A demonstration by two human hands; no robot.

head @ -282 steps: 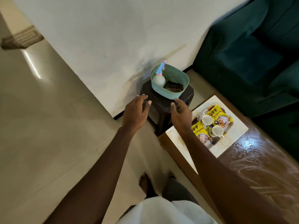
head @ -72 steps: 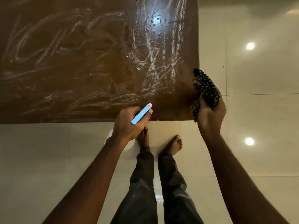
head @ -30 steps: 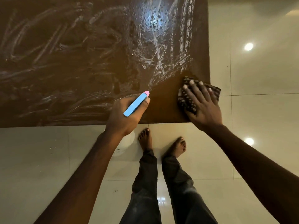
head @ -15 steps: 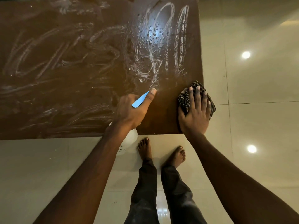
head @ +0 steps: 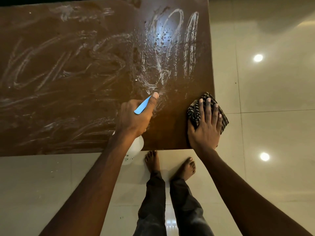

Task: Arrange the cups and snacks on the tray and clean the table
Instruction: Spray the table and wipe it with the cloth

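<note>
Worktop (head: 68, 103): big brown top, wet, w/ white soapy streaks all over. Drops shine near the far right part.
Left hand (head: 136, 116): over the near edge of the worktop. Fingers wrapped tight round the bottle neck, thumb lies along the blue trigger.
Bottle (head: 134, 150): white spray bottle, body hangs down under the left hand, past the worktop edge. Blue trigger (head: 142, 106) points at the wet streaks. A bit of mist shows just past the thumb tip.
Right hand (head: 205, 126): flat on the cloth at the near right corner. Fingers spread out & pressing down, not curled.
Cloth (head: 193, 114): dark w/ light stripes, bunched up under the right hand. Touches the worktop; right part sticks out over the side edge.
Floor (head: 272, 116): pale shiny tiles, two round light spots on the right.
Feet (head: 153, 160): bare, on the floor by the near edge, dark pants above.
Cups, snacks, tray: can't see them here.
</note>
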